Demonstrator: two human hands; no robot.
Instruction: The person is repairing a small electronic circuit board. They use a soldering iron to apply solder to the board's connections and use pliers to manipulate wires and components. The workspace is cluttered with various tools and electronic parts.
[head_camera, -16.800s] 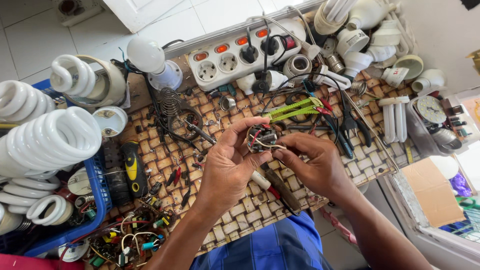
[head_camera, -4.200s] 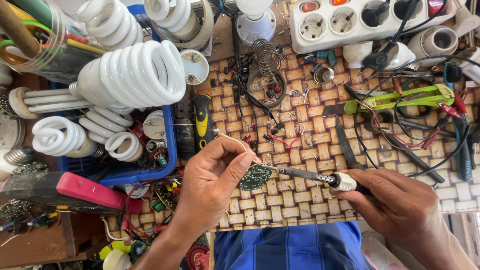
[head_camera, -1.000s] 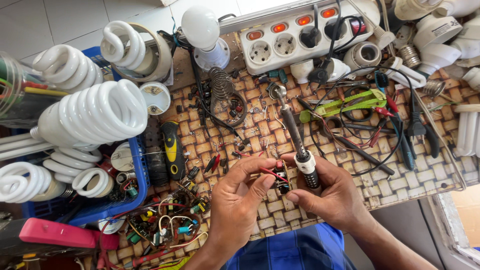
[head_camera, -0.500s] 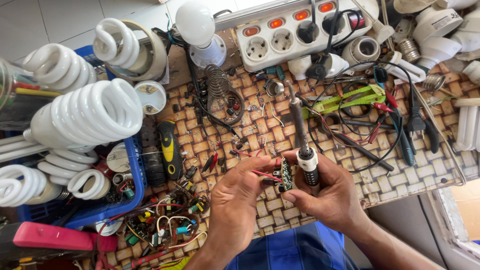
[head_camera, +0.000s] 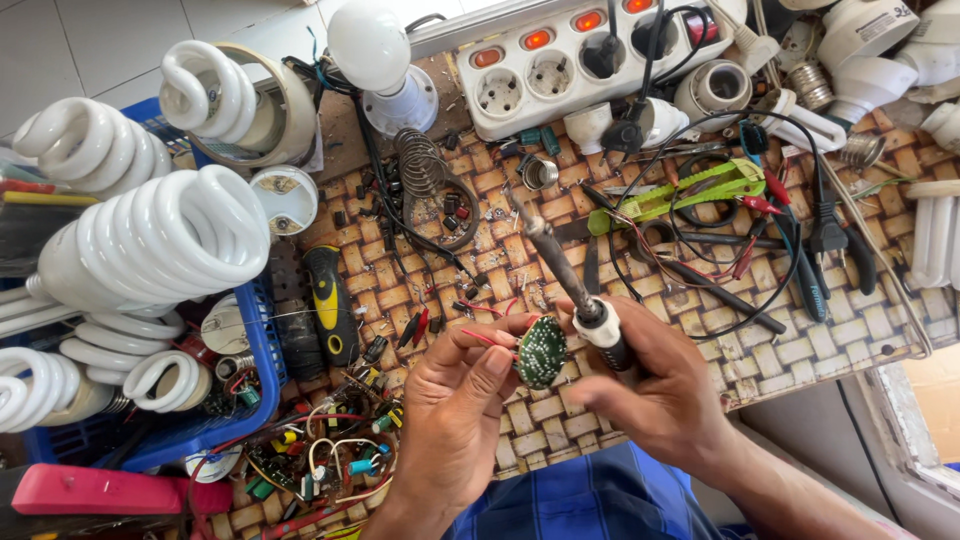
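My left hand (head_camera: 455, 420) pinches a small round green circuit board (head_camera: 541, 351) by its edge, with red wires trailing from it. My right hand (head_camera: 668, 385) also touches the board with its fingers while gripping the handle of a soldering iron (head_camera: 572, 284), whose tip points away toward the power strip. Both hands hover just above the woven mat (head_camera: 760, 350) near its front edge.
A white power strip (head_camera: 560, 65) with lit red switches lies at the back. Spiral lamp tubes (head_camera: 160, 240) fill a blue basket (head_camera: 262, 350) on the left. A green wire stripper (head_camera: 690, 190), pliers, black cables, a wire coil stand (head_camera: 425, 170) and loose components crowd the mat.
The circuit board has been turned so its green soldered face shows. The soldering iron has tilted left in my right hand; both hands stay at the same spot.
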